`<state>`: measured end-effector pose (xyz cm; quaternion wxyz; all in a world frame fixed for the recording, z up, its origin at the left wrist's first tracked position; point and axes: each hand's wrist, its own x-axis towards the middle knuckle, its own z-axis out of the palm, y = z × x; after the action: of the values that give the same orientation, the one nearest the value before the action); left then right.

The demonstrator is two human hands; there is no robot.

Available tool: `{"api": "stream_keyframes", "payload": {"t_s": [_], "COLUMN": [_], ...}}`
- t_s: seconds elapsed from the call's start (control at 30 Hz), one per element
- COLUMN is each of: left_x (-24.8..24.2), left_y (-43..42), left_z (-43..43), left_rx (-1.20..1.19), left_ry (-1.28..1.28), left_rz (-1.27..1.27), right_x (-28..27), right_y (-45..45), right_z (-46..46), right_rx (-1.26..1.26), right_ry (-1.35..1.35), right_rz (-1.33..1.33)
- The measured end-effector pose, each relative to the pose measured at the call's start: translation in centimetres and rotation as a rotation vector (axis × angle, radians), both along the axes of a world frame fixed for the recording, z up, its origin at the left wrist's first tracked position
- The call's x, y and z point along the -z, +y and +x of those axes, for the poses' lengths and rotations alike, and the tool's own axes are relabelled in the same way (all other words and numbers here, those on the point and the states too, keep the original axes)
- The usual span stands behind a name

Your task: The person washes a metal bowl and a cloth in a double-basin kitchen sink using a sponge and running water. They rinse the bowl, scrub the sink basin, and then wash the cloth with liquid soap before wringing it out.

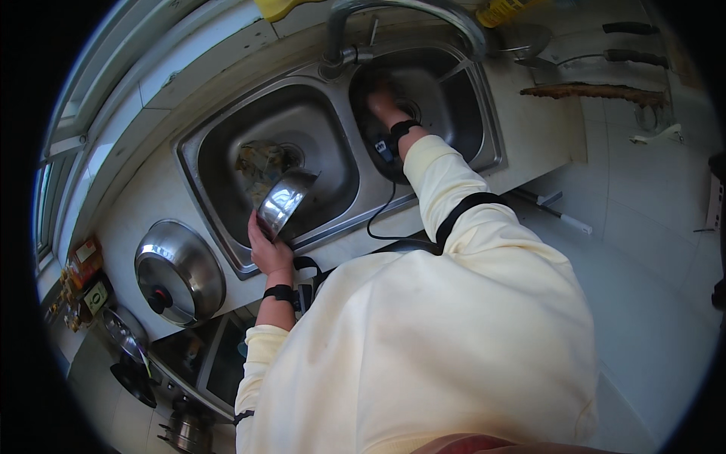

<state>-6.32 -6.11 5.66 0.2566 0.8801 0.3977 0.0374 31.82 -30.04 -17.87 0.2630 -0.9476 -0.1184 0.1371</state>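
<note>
My left hand (269, 251) grips the rim of a shiny stainless-steel bowl (286, 198), tilted on its side over the left sink basin (332, 150). Beyond the bowl, a crumpled, mottled heap (258, 162) lies by that basin's drain; I cannot tell its material. Down in the right sink basin (462, 122), my right hand (381, 99) is blurred near the drain, its fingers lost in shadow. Whether it holds anything cannot be made out. At my right wrist is a black strap with a small blue-grey device (384, 150) hanging beside it.
A curved metal faucet (408, 5) arches over the right basin. Left of the sink stands a large steel pot with a lid (180, 272). A stove (195, 363) and a frying pan (133, 380) are lower left. Black-handled utensils (635, 57) hang at the upper right.
</note>
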Motion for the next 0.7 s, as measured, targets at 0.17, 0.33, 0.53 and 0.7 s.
{"api": "stream_keyframes", "payload": {"t_s": [0.17,0.33,0.53,0.7], "left_x": [-0.2,-0.2,0.2,0.0], "left_y": [-0.1,0.1,0.1,0.0], "left_z": [0.2,0.0,-0.1,0.1], "left_rx": [0.008,0.012,0.007,-0.012], "left_ry": [0.010,0.000,0.001,0.012], "left_rz": [-0.001,0.013,-0.002,-0.026], "right_x": [-7.7,-14.6,-15.2,-11.0], "right_y": [-5.7,-12.6,-10.7,-7.3], "right_z": [-1.9,1.0,-1.8,-3.8], "right_rx": [-0.632,-0.408,-0.307,-0.596], "right_ry": [0.191,0.074,0.093,0.127], "right_rz": [0.020,-0.279,0.133,-0.284]}}
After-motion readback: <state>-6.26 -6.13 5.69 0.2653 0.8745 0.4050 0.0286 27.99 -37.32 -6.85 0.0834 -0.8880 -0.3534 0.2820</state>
